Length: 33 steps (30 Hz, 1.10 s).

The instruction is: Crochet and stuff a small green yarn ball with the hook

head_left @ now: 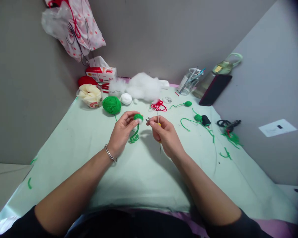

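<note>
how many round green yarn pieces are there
4: big ball beside the white ball, stuffed piece in the left hand, small ball beside the black spool, second small ball nearer the clear cup. More may be hidden.

I wear a black or very dark top [129,226], its left sleeve [22,226] and right sleeve [245,228] ending near my elbows, and at the wrist of my left hand [121,132] sits a slim, shiny silver bracelet [110,153], seemingly of doubled bands.
</note>
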Motion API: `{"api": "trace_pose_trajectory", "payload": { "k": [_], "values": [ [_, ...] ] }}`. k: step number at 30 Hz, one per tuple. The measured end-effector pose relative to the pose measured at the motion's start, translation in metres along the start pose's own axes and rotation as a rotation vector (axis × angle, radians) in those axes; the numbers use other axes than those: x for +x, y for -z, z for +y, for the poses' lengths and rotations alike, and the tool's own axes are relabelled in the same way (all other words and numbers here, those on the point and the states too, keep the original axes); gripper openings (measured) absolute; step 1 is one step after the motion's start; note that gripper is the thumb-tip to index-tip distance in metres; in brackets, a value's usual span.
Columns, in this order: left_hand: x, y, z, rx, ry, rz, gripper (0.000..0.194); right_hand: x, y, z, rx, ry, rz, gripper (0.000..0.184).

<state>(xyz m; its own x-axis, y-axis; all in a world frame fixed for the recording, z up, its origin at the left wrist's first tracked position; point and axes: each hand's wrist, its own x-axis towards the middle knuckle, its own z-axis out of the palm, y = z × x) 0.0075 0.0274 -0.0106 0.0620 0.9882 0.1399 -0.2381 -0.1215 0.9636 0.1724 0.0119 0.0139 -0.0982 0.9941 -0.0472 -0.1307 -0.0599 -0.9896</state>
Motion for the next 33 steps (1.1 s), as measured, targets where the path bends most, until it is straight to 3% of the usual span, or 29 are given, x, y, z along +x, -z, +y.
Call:
{"api": "trace_pose_trajectory", "payload": {
  "k": [6, 9, 12, 15, 20, 27, 33],
  "values": [
    [-0.006, -0.005, -0.002, 0.044, 0.018, -0.08, 0.03, -0.001, -0.008, -0.002, 0.05, -0.128, -0.16, 0.034],
    [-0.006, -0.005, -0.003, 0.084, 0.022, -0.102, 0.024, 0.002, -0.004, 0.001, 0.171, -0.29, -0.306, 0.036],
    [-0.005, -0.006, -0.002, 0.076, -0.005, -0.086, 0.021, 0.007, 0.003, 0.005, 0.199, -0.379, -0.33, 0.041],
    [-0.005, -0.006, -0.001, 0.058, -0.007, -0.091, 0.021, 0.008, 0.009, 0.005, 0.167, -0.318, -0.278, 0.04],
    [-0.007, -0.009, -0.002, 0.033, 0.019, -0.119, 0.02, 0.006, 0.01, -0.003, 0.079, -0.327, -0.325, 0.038],
    [-0.01, -0.011, 0.004, 0.066, 0.044, -0.214, 0.026, 0.004, 0.003, -0.003, -0.204, -0.098, -0.009, 0.037],
    [-0.008, -0.005, 0.01, 0.132, 0.073, -0.231, 0.023, 0.002, 0.004, -0.004, -0.264, -0.046, -0.066, 0.031]
  ]
}}
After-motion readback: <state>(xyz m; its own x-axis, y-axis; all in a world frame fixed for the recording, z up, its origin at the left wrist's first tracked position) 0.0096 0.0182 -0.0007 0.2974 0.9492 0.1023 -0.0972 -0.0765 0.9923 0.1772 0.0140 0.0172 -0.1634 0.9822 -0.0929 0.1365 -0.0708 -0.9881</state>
